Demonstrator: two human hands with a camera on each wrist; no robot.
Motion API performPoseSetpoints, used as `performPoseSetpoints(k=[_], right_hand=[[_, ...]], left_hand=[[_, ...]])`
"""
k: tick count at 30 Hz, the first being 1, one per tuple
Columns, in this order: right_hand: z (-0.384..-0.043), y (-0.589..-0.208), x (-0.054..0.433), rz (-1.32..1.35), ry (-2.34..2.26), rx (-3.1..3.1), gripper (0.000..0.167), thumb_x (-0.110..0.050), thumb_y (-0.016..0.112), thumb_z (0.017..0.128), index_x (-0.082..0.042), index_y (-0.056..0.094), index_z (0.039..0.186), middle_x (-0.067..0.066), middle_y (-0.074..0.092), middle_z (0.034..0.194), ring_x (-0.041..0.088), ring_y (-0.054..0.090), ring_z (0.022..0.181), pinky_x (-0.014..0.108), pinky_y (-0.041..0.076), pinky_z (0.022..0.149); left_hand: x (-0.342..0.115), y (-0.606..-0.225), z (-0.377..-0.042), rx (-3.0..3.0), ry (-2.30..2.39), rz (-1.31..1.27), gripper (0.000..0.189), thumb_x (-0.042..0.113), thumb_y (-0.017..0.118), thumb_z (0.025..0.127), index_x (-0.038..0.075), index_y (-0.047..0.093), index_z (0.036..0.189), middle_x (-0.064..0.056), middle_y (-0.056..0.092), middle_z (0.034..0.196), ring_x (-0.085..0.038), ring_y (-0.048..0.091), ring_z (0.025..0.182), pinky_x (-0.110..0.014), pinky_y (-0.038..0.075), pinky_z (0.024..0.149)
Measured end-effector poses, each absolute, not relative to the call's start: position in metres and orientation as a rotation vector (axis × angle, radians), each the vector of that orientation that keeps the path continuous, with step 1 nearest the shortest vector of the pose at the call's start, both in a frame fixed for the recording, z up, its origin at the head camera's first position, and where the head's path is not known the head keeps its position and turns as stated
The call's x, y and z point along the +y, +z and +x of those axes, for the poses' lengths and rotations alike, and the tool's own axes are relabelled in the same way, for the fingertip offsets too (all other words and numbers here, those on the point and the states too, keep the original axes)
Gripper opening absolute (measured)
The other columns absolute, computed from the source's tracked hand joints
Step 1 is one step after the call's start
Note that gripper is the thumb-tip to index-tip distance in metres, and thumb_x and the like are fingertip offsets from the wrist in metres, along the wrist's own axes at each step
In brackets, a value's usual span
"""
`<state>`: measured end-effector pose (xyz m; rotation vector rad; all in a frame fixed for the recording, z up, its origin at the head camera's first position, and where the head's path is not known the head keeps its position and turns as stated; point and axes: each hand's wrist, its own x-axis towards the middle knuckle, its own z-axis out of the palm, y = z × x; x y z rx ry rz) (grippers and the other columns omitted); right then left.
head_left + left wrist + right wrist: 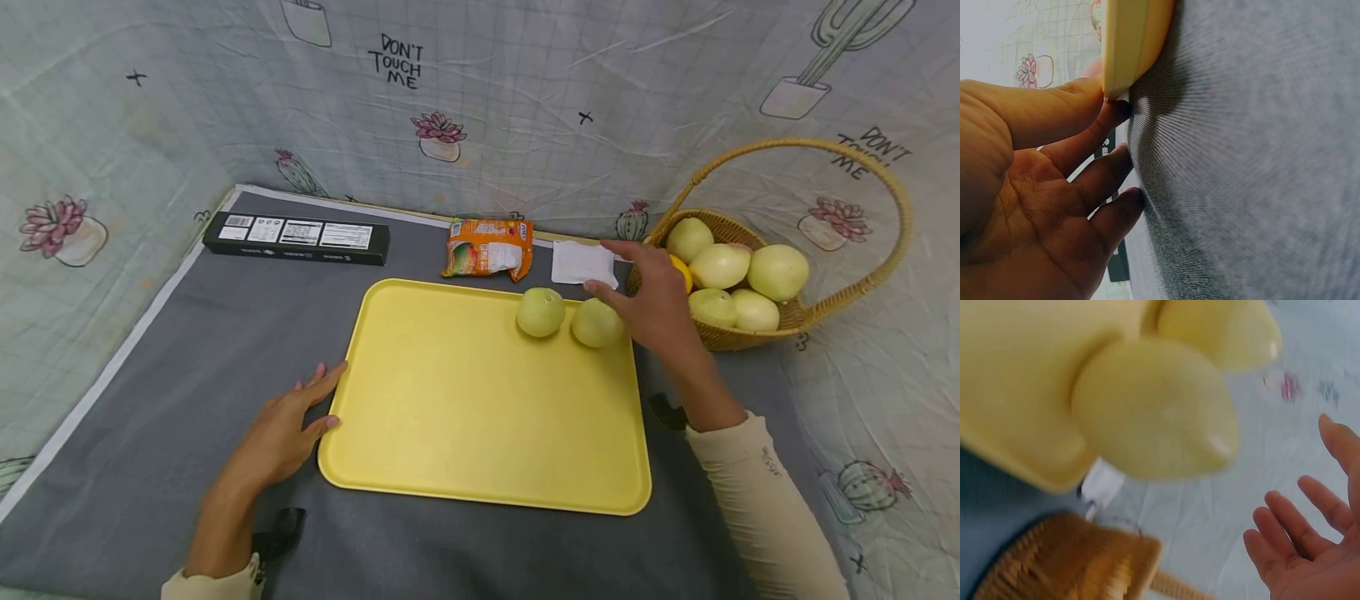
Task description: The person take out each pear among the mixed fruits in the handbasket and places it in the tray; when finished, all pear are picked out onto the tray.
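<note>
My left hand rests at the left edge of the yellow tray, thumb and fingertips against its rim. In the left wrist view the thumb lies along the tray's edge, with other fingertips on the grey cloth. Two pale yellow-green round fruits sit side by side near the tray's back right corner. Just above and right of the nearer fruit, my right hand is spread and holds nothing. The right wrist view shows its fingers apart from the fruit.
Right of the tray stands a wicker basket with a tall handle, holding several pale fruits and a yellow one. Behind the tray lie a long black box, an orange packet and a white packet. A patterned cloth hangs behind.
</note>
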<state>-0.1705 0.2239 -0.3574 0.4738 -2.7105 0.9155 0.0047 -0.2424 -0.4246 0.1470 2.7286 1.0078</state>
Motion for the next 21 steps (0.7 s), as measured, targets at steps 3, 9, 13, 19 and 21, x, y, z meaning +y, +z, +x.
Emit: performPoseSetpoints(k=[3,9,13,19,21], right_hand=[[-0.172,-0.349,0.239,0.385,0.975,-2.637,0.06,-0.018,0.087,0.091,-0.008,0.064,0.146,0.02,0.065,0.141,0.043,0.057,0.128,0.062,0.046,0.11],[-0.178,-0.339,0.271,0.134,1.055,-2.508,0.064,-0.027,0.088,0.09,-0.016,0.063,0.148,0.009,0.065,0.147,0.03,0.06,0.134,0.042,0.052,0.114],[-0.184,-0.343,0.296,-0.06,1.092,-2.398,0.063,-0.033,0.089,0.089,-0.03,0.064,0.147,0.001,0.065,0.147,0.019,0.059,0.134,0.024,0.048,0.108],[-0.195,-0.357,0.33,-0.255,1.102,-2.248,0.062,-0.036,0.09,0.087,-0.033,0.064,0.143,-0.01,0.063,0.146,0.008,0.053,0.136,0.023,0.041,0.114],[-0.199,-0.363,0.34,-0.288,1.084,-2.193,0.061,-0.037,0.091,0.086,-0.033,0.066,0.142,-0.012,0.064,0.144,0.006,0.052,0.135,0.024,0.04,0.114]], left_hand=[[-0.243,-0.425,0.004,2.725,1.0,0.138,0.084,0.004,0.073,0.098,0.018,0.031,0.169,-0.028,0.032,0.168,-0.052,0.033,0.155,-0.076,0.029,0.121],[-0.244,-0.424,0.004,2.724,0.997,0.134,0.084,0.005,0.073,0.098,0.019,0.031,0.17,-0.028,0.032,0.168,-0.054,0.033,0.155,-0.076,0.029,0.121],[-0.243,-0.425,0.003,2.723,0.991,0.128,0.084,0.006,0.073,0.098,0.02,0.031,0.17,-0.027,0.032,0.169,-0.053,0.032,0.155,-0.076,0.029,0.121],[-0.243,-0.424,0.003,2.719,0.994,0.136,0.084,0.005,0.073,0.098,0.018,0.031,0.169,-0.028,0.032,0.169,-0.054,0.032,0.155,-0.076,0.029,0.121],[-0.243,-0.424,0.003,2.717,0.992,0.137,0.084,0.005,0.073,0.098,0.018,0.031,0.169,-0.028,0.032,0.168,-0.055,0.032,0.154,-0.076,0.029,0.121]])
